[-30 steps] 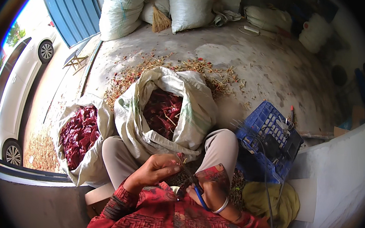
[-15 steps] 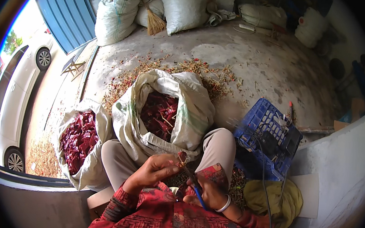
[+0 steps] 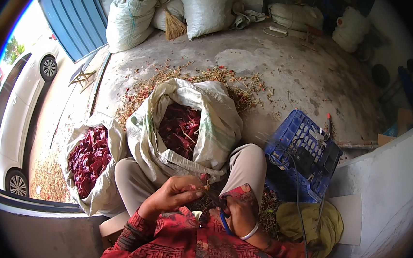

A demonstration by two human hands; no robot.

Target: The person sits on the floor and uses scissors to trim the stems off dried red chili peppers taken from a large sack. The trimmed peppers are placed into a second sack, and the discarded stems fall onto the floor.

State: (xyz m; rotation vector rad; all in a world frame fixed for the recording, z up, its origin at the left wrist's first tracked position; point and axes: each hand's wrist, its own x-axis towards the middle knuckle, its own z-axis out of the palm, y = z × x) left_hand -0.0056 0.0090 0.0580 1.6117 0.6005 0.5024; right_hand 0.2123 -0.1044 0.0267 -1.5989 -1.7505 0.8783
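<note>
My left hand point(image 3: 178, 193) is closed, pinching a dried red chili point(image 3: 205, 178) by its body, with the pale stem end toward the scissors. My right hand point(image 3: 241, 215) grips scissors with blue handles point(image 3: 225, 222), their dark blades reaching to the chili's stem. Between my knees stands a large white woven sack point(image 3: 218, 130), its rim rolled open around dried red chilies point(image 3: 179, 131). To the left, a smaller white sack point(image 3: 113, 182) is filled with more dark red chilies point(image 3: 89, 161).
Stem scraps point(image 3: 241, 90) litter the concrete floor beyond the large sack. A blue plastic crate point(image 3: 286, 135) with cables and a black device stands at right, beside an olive cloth point(image 3: 305, 224). Full white sacks point(image 3: 207, 12) and a straw broom point(image 3: 174, 25) line the back.
The scissors have turned a little in my right hand, which has shifted slightly up and left. My left hand stays nearly in place with the chili.
</note>
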